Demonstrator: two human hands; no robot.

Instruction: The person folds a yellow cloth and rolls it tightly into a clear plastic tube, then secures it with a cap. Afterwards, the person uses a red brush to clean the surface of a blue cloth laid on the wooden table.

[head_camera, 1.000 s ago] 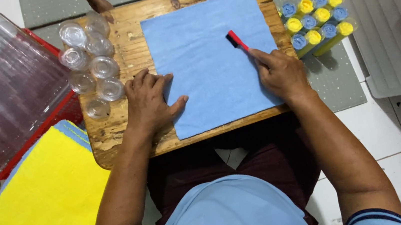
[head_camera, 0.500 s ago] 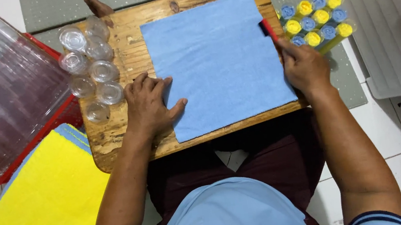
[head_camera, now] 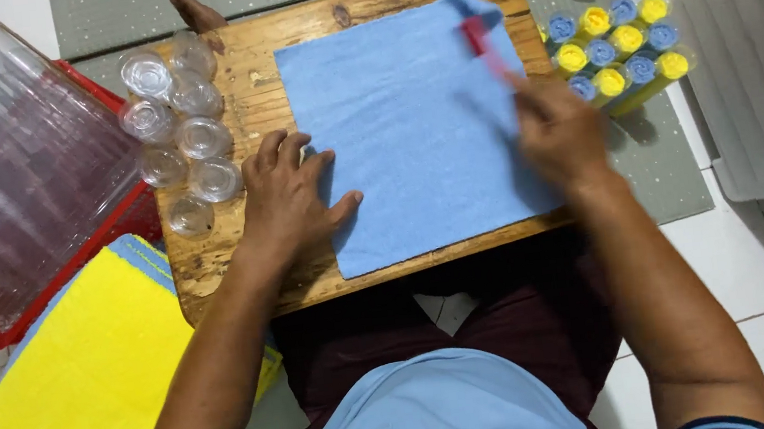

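- The left hand (head_camera: 288, 192) lies flat with fingers spread on the small wooden board table (head_camera: 243, 259), pressing down the left edge of the light blue square cloth (head_camera: 410, 125). It isn't gripping anything, and it's in pretty much the same spot as in both earlier frames.
- The right hand (head_camera: 560, 132) is blurred, closed around a small red-handled tool (head_camera: 480, 40) that pokes out towards the far right corner of the cloth. Can't really tell the tool's tip from the blur.
- What changed: a second ago the red tool was out near the middle-right of the cloth, half a second ago it was right at the cloth's right edge, and now it sits higher up by the far right corner, with the hand over the cloth's right side.
- The cloth itself hasn't shifted; it covers most of the table's right half.
- A bunch of clear plastic cups (head_camera: 177, 137) stands along the table's left edge, same as before.
- Left of the table there's a red basket (head_camera: 129, 219) of clear plastic tubes and a yellow cloth stack (head_camera: 85, 382).
- Just off the right edge lie yellow rolls with blue and yellow caps (head_camera: 612, 49).
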